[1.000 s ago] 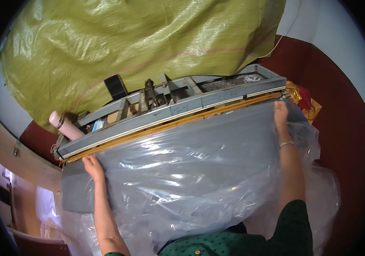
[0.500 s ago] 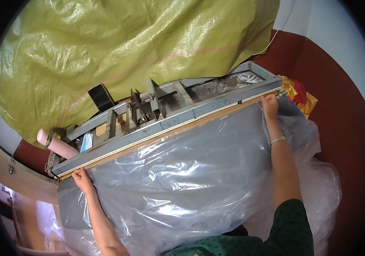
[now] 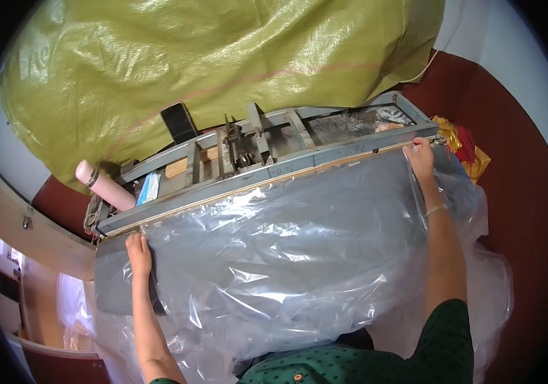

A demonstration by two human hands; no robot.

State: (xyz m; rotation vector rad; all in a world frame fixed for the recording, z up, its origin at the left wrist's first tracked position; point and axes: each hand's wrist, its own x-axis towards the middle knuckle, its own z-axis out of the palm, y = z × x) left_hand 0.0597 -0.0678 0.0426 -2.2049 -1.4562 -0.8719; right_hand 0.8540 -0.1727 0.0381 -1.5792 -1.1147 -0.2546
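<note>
Plastic film over grey surface; yellow-green tarp beyond.

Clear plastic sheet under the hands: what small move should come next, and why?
Probably draw the clear plastic sheet gently taut sideways: the left hand and right hand are near opposite ends of its far edge, beside the metal frame, while the film between them looks creased.

A head-worn fisheye looks forward and down, from near above, onto the clear plastic sheet.
</note>
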